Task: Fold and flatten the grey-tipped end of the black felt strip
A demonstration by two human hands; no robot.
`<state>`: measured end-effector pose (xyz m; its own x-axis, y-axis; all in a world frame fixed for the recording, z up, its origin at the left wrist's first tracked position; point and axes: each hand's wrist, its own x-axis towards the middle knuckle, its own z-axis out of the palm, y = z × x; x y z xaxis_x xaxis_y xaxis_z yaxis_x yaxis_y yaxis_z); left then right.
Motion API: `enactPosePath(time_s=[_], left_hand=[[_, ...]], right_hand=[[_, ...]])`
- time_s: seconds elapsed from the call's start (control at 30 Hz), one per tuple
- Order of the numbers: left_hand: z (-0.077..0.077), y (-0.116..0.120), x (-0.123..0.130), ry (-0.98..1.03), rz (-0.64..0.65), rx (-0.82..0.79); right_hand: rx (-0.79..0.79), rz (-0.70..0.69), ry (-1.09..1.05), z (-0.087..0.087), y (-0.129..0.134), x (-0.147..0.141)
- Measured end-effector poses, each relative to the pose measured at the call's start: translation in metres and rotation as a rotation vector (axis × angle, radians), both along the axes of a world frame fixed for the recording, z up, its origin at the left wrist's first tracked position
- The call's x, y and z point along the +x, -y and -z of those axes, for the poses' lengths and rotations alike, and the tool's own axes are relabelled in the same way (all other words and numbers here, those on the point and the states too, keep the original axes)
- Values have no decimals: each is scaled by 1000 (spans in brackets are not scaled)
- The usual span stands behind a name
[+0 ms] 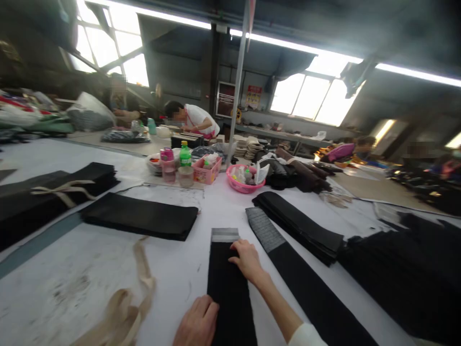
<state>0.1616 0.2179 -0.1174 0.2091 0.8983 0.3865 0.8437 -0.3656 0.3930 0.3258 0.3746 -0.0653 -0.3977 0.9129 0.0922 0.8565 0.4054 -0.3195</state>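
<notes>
In the head view, two bare hands work over a black strip (pixel 230 283) lying lengthwise on a white-covered table (pixel 173 274), in the middle foreground. The right hand (pixel 248 259) rests on its upper right edge, fingers curved and thumb apart from the index finger; the left hand (pixel 199 321) lies at the lower left edge, fingers close together, though whether it grips the edge cannot be told. Lettering on the red-and-yellow wall poster (pixel 254 96) is too small to read, as is any on the green bottle (pixel 185 156).

The strip ends in a smooth, pale grey band; to its right, a longer black strip (pixel 306 278) has a mottled grey, lined end. Beyond are a flat black stack (pixel 139 218), a tied black bundle (pixel 21 206) and a round pink plastic basket (pixel 242 187). Limp beige tape (pixel 146 269) curls at left. In the background, a person in white (pixel 200 120) bends over a work surface.
</notes>
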Motion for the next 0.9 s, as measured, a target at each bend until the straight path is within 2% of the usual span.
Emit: enactPosePath(time_s=[0.27, 0.43, 0.63, 0.77, 0.9], left_hand=[[-13, 2, 7, -41, -54, -49], [-7, 0, 5, -39, -52, -43], [6, -3, 6, -45, -69, 0], [9, -3, 6, -52, -71, -34], [0, -2, 2, -5, -63, -155]], right_hand=[[62, 11, 19, 6, -22, -6], [63, 3, 79, 9, -38, -12], [26, -47, 141, 1, -58, -17], [24, -92, 141, -5, -59, -19], [65, -109, 115, -8, -50, -21]])
